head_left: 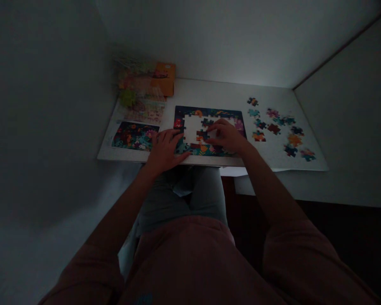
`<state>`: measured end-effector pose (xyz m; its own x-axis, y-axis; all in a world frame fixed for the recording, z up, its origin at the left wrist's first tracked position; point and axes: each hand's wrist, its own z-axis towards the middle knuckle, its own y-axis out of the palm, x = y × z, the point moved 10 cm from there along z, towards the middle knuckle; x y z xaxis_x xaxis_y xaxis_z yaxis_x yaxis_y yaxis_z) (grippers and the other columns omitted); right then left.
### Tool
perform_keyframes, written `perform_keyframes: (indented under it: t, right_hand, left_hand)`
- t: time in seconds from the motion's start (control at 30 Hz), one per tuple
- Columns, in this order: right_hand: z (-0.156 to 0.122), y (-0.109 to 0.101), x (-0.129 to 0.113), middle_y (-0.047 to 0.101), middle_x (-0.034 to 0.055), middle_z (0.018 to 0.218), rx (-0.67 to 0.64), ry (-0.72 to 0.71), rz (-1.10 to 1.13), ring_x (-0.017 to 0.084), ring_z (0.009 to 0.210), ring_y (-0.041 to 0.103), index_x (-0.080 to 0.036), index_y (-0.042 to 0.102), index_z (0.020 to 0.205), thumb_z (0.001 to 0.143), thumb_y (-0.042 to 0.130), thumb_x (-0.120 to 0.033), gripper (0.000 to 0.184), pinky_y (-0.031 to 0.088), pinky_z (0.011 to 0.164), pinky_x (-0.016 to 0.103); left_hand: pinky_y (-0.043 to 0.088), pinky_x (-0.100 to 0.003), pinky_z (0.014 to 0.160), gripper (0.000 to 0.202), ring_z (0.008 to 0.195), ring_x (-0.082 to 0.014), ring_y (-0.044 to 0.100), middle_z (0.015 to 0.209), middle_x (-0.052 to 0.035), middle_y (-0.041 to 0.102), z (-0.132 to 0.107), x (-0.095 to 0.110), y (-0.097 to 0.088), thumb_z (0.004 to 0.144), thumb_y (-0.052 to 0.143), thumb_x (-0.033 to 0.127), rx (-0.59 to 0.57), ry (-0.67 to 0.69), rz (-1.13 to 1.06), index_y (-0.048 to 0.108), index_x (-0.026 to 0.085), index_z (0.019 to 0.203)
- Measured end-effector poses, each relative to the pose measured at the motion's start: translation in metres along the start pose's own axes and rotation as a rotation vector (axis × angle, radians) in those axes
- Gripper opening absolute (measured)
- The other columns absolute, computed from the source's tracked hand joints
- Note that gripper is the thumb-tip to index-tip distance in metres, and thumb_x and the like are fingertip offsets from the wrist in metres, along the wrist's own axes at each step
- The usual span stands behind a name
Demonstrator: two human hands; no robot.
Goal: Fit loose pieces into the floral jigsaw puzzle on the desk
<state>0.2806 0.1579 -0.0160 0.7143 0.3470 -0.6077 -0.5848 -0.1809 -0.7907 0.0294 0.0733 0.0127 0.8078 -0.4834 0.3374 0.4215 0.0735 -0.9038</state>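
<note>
Jigsaw puzzle board (209, 111) at the middle of a white tabletop (206, 91), at twelve o'clock from the lap, its dark floral border and lower part filled in, a pale unfilled patch (192, 129) toward its upper left. Right hand (227, 135) on the board at about one o'clock from the lap, partly open, fingers (212, 132) curved downward and slightly spread, fingertips down among dark puzzle pieces (202, 135) at the edge of the pale patch. Whether any piece sits pinched in those fingers, impossible to tell in this dim light. Left hand (167, 148) at about eleven o'clock, open and nearly flat across the board's lower left corner, fingers together, with nothing visibly in its grasp.

Loose puzzle pieces (274, 128) scattered on the table at three o'clock from the board, well apart from both hands, in teal, orange, maroon and navy. Printed floral picture (135, 135) at nine o'clock from the board, just beside it. Orange box (164, 78) at ten o'clock from the board, next to a colourful patterned sheet (144, 111). Grey trousers (184, 199) at six o'clock, below the table edge, and reddish sleeves (305, 254) on both upper arms.
</note>
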Motion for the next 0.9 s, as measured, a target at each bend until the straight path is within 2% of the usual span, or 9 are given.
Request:
perform_keyframes:
  t: [0.1,0.3,0.37,0.5,0.63,0.7,0.8,0.9]
  right_hand:
    - [0.003,0.001,0.0,0.078,0.0131,0.13,0.015,-0.032,-0.022,0.033,0.095,0.077,-0.031,0.09,0.121,0.097,0.101,-0.058,0.038,0.071,0.098,0.058]
    - [-0.002,-0.004,-0.001,0.079,0.0148,0.129,0.097,-0.047,-0.013,0.031,0.088,0.076,-0.026,0.09,0.122,0.098,0.096,-0.059,0.041,0.068,0.088,0.054]
    - [-0.004,-0.004,-0.002,0.079,0.016,0.128,0.113,-0.059,-0.007,0.031,0.087,0.075,-0.026,0.09,0.122,0.098,0.094,-0.061,0.043,0.068,0.088,0.056]
    - [0.001,-0.004,0.005,0.079,0.0173,0.132,0.118,-0.014,-0.013,0.032,0.081,0.073,-0.032,0.091,0.119,0.1,0.09,-0.07,0.043,0.067,0.086,0.06]
    - [0.009,-0.003,0.005,0.078,0.0238,0.137,0.109,-0.006,-0.019,0.03,0.079,0.07,-0.028,0.092,0.122,0.103,0.084,-0.079,0.055,0.063,0.089,0.059]
    - [0.011,-0.002,0.003,0.077,0.0233,0.142,0.091,-0.01,-0.019,0.029,0.079,0.07,-0.028,0.092,0.126,0.105,0.08,-0.081,0.059,0.062,0.093,0.059]
    - [0.009,-0.004,0.0,0.077,0.0166,0.146,0.081,0.005,-0.045,0.032,0.088,0.074,-0.034,0.09,0.133,0.104,0.082,-0.079,0.053,0.064,0.102,0.06]
    - [-0.004,-0.016,-0.004,0.076,0.0159,0.148,0.122,-0.006,-0.075,0.04,0.111,0.079,-0.036,0.089,0.137,0.107,0.081,-0.064,0.042,0.066,0.109,0.062]
  left_hand:
    - [0.041,-0.071,0.14,0.057,0.162,-0.0466,0.061,0.172,-0.0171,0.071,-0.004,0.005,0.002,0.113,0.081,0.047,-0.006,0.018,0.01,0.071,0.026,0.166]
    - [0.044,-0.072,0.137,0.053,0.162,-0.0467,0.062,0.17,-0.0135,0.072,-0.004,0.005,0.006,0.113,0.08,0.055,0.018,0.075,-0.09,0.076,0.04,0.163]
    - [0.044,-0.073,0.137,0.051,0.162,-0.0468,0.062,0.169,-0.014,0.072,-0.005,0.003,0.008,0.114,0.078,0.056,0.023,0.094,-0.113,0.077,0.039,0.162]
    - [0.046,-0.075,0.134,0.051,0.16,-0.0479,0.064,0.168,-0.0168,0.072,-0.005,0.001,0.012,0.117,0.075,0.059,0.019,0.109,-0.108,0.079,0.035,0.162]
    - [0.048,-0.074,0.133,0.05,0.159,-0.0482,0.065,0.167,-0.0157,0.073,-0.004,0.0,0.011,0.114,0.079,0.058,0.025,0.101,-0.155,0.08,0.037,0.16]
    - [0.048,-0.075,0.133,0.05,0.158,-0.0492,0.065,0.167,-0.0165,0.073,-0.003,0.0,0.009,0.113,0.08,0.057,0.035,0.101,-0.173,0.081,0.036,0.159]
    - [0.047,-0.078,0.133,0.049,0.157,-0.0506,0.065,0.166,-0.0153,0.074,-0.003,-0.002,0.007,0.112,0.081,0.056,0.049,0.09,-0.171,0.08,0.038,0.158]
    - [0.048,-0.078,0.133,0.048,0.157,-0.05,0.065,0.167,-0.0125,0.074,-0.001,-0.001,0.007,0.111,0.079,0.054,0.034,0.081,-0.138,0.079,0.041,0.158]
